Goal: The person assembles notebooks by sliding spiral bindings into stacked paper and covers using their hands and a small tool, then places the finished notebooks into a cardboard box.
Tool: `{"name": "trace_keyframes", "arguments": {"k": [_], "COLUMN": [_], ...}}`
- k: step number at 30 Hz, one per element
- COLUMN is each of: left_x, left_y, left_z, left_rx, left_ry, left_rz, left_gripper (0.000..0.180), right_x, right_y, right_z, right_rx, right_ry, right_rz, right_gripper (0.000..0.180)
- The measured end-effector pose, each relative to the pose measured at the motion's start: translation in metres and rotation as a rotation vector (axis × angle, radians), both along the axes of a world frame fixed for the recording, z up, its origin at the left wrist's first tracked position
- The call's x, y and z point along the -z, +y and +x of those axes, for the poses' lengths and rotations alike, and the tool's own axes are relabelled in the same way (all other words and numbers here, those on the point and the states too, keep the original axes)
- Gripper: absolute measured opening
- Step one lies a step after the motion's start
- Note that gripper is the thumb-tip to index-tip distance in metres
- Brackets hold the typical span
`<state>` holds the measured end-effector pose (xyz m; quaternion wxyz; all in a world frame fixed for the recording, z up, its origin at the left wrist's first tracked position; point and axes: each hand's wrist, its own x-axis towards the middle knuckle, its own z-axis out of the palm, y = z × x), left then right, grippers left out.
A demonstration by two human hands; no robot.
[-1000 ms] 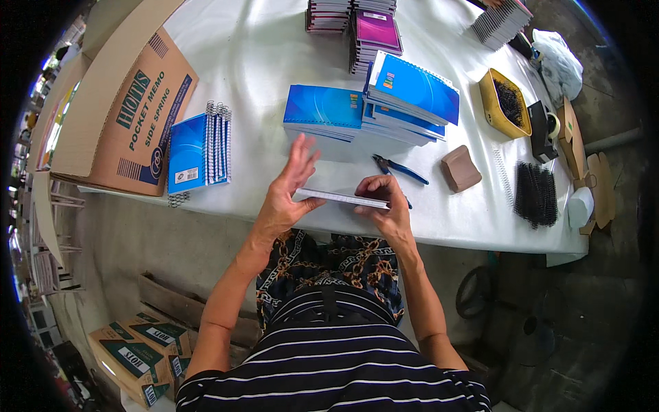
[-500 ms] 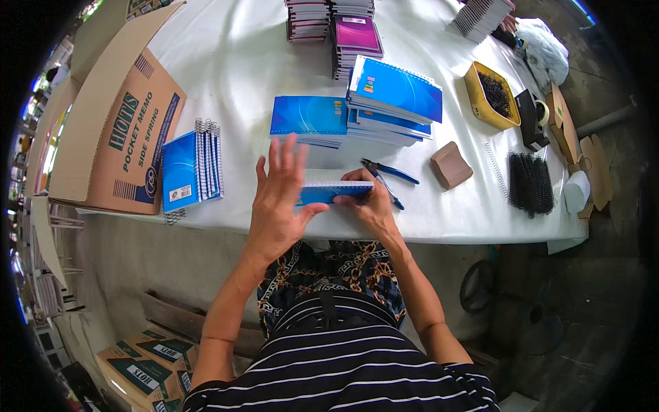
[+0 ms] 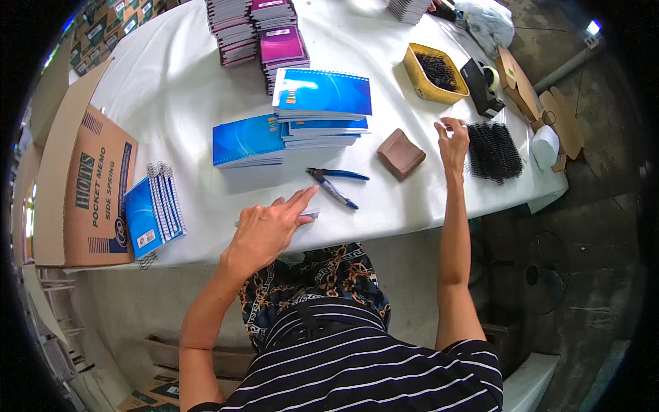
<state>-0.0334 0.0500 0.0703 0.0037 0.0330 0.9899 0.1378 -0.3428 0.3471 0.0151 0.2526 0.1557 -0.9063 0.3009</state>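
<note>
Near the front edge of the table, my left hand (image 3: 264,230) is over a small notebook (image 3: 313,213), gripping it between thumb and fingers. Only a thin pale end of it shows; the hand hides the rest. Out to the right, my right hand (image 3: 453,141) is pinched beside a heap of black spiral coils (image 3: 494,152). What its fingertips hold, if anything, is too small to make out. Blue-handled wire cutters (image 3: 336,187) lie just beyond my left hand. Farther back rise two stacks of blue notebooks (image 3: 322,96) (image 3: 247,141).
A brown block (image 3: 401,154) lies right of the cutters. A yellow tub of black coils (image 3: 434,74) and a black tape dispenser (image 3: 484,88) stand behind the coil heap. Purple notebooks (image 3: 283,44) are stacked at the back. Bound blue notebooks (image 3: 152,209) lie by a cardboard box (image 3: 99,189).
My right hand has let go of the blue notebook and reached right to the coils. My left hand has come down onto the notebook. The view has swung to the right.
</note>
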Motion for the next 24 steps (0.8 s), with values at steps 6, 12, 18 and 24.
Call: {"name": "trace_keyframes", "arguments": {"k": [6,12,18,24], "left_x": [0.010,0.012,0.018,0.018], "left_y": [-0.002,-0.005,-0.002,-0.001], "left_z": [-0.004,0.005,0.000,-0.001], "left_rx": [-0.014,-0.040,-0.010,-0.031], "left_ry": [0.061,0.183,0.258,0.249], "left_rz": [0.070,0.083,0.047,0.005], "left_gripper": [0.060,0.057,0.054,0.053], "right_x": [0.023,-0.044,-0.046,-0.040], "right_y": [0.036,-0.039,-0.102,-0.107], "right_z": [-0.043,0.054,0.177,0.176], "right_rx": [0.016,-0.438,-0.925,-0.988], "right_ry": [-0.126,-0.168,-0.535,-0.641], "right_rz": [0.255,-0.054,-0.192,-0.143], "right_gripper": [0.015,0.030,0.032,0.024]}}
